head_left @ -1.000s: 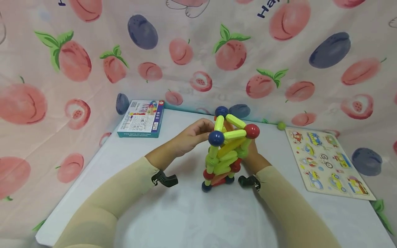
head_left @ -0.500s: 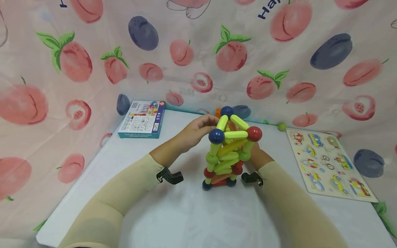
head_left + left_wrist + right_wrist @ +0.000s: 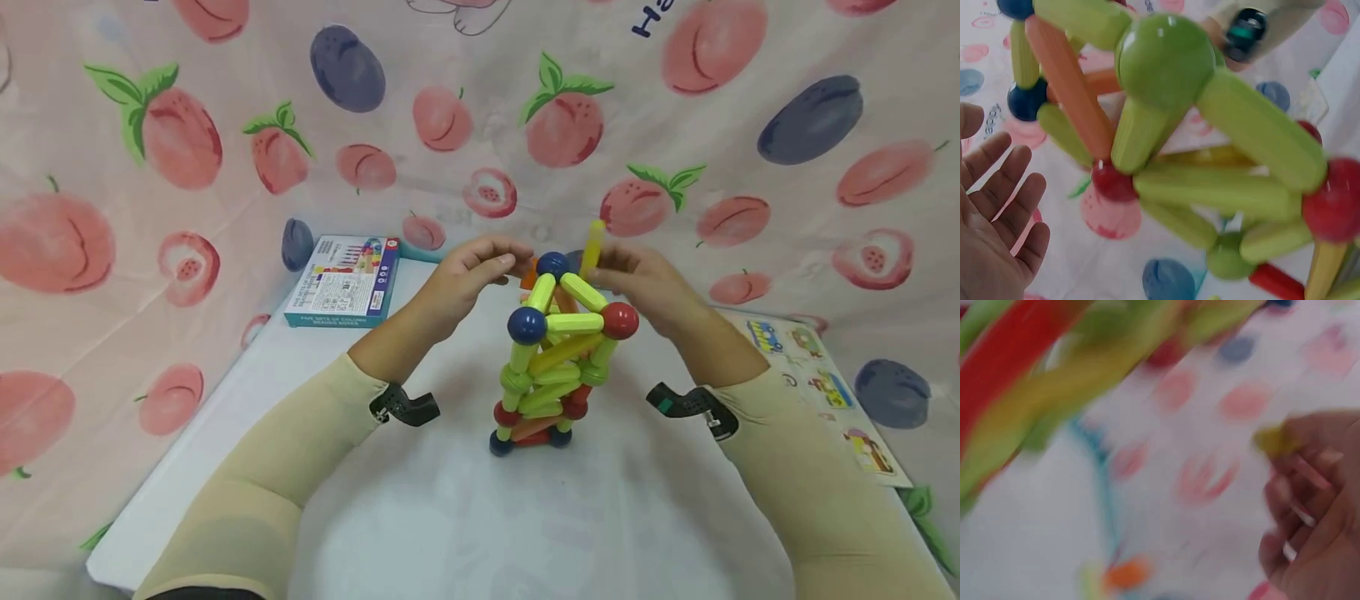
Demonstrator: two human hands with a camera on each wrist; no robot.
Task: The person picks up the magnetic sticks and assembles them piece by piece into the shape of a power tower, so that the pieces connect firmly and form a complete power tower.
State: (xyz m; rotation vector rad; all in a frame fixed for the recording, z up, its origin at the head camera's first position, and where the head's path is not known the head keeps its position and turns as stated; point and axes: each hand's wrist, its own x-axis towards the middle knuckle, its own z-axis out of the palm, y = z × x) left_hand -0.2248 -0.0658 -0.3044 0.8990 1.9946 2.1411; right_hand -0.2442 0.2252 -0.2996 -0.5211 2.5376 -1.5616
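Observation:
A tall frame of coloured rods and balls stands upright on the white table, with two blue balls and a red one at its top corners. My left hand is beside its upper left; the left wrist view shows this hand's fingers loosely spread, with nothing in them. Behind the upper right of the frame, my right hand pinches a yellow rod that points upward. Blur softens the right wrist view, where only the end of that rod shows beyond the fingertips. An orange piece shows near the left fingertips, partly hidden.
A flat toy box lies at the table's back left. On the right, a picture puzzle board is partly covered by my right forearm. Behind the table hangs a fruit-print cloth.
My right hand has come out from behind the frame, moving up and right, and a yellow rod now shows in its fingers. My left hand has risen slightly. The frame stays standing.

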